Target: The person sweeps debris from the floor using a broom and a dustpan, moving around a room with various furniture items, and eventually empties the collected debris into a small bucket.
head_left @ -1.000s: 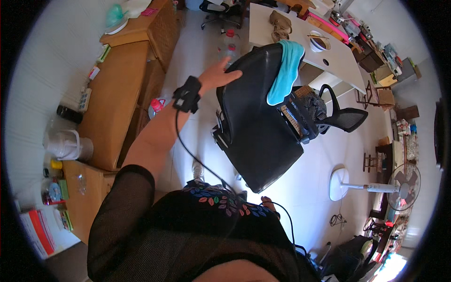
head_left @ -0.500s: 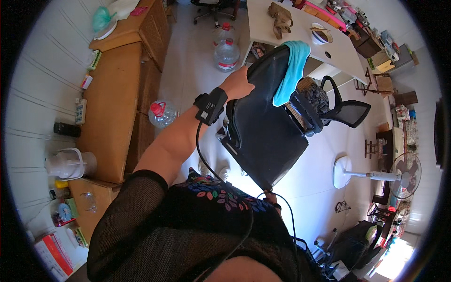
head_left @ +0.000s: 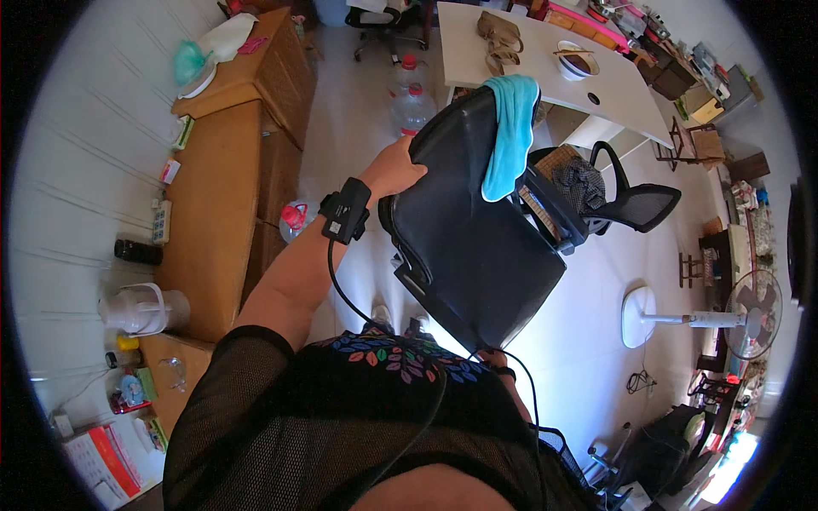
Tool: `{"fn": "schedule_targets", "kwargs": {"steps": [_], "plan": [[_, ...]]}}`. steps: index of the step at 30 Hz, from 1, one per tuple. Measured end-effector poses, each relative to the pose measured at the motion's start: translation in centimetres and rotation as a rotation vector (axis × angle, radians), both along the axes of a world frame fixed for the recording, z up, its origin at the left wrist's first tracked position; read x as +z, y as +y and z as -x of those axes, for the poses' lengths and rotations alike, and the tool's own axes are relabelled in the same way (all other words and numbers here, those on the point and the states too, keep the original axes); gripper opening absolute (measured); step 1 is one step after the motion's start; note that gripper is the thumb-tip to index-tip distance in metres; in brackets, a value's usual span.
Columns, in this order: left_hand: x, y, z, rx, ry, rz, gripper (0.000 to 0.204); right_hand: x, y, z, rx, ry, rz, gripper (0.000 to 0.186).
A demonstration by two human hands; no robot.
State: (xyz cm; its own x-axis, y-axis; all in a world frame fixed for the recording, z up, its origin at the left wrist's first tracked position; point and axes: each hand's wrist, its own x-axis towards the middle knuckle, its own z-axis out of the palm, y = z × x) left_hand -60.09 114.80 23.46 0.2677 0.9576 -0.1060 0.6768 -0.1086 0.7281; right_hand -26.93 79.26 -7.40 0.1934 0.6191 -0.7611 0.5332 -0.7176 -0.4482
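- Left hand (head_left: 396, 168): closed on the side edge of a black padded chair (head_left: 477, 221), thumb on the front face, fingers curled behind.
- Right hand (head_left: 494, 357): small in view, at the chair's near corner; cannot tell how far closed, or whether it grips.
- Chair lies between the hands, reaching rightward of both.
- Turquoise towel (head_left: 509, 136): draped over the chair top, right of the left hand.
- Clear plastic bottles, red caps: one (head_left: 412, 111) just beyond the left hand, another behind it; a third (head_left: 296, 218) left of the left wrist. Fill level unclear.
- White bowl (head_left: 577, 61): well beyond the left hand, to its right, on a white desk (head_left: 528, 43); dark contents, chopsticks across it.
- White handled jug (head_left: 141, 311): far left of the left forearm; contents hidden.
- Pose: left forearm extended forward, wrist strapped with a black device (head_left: 344, 211); right arm low, close to the torso.
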Motion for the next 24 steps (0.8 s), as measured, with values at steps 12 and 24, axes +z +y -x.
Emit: {"fn": "schedule_targets", "kwargs": {"steps": [12,24], "plan": [[-1.3,-1.4,1.1,0.052,-0.083,-0.049,0.045,-1.2,-1.3,0.9,-0.048,-0.064,-0.015,0.063],[-0.3,-4.1,3.3,0.109,0.028,-0.073,0.042,-2.1,-1.2,0.5,0.233,-0.169,0.052,0.062]]}}
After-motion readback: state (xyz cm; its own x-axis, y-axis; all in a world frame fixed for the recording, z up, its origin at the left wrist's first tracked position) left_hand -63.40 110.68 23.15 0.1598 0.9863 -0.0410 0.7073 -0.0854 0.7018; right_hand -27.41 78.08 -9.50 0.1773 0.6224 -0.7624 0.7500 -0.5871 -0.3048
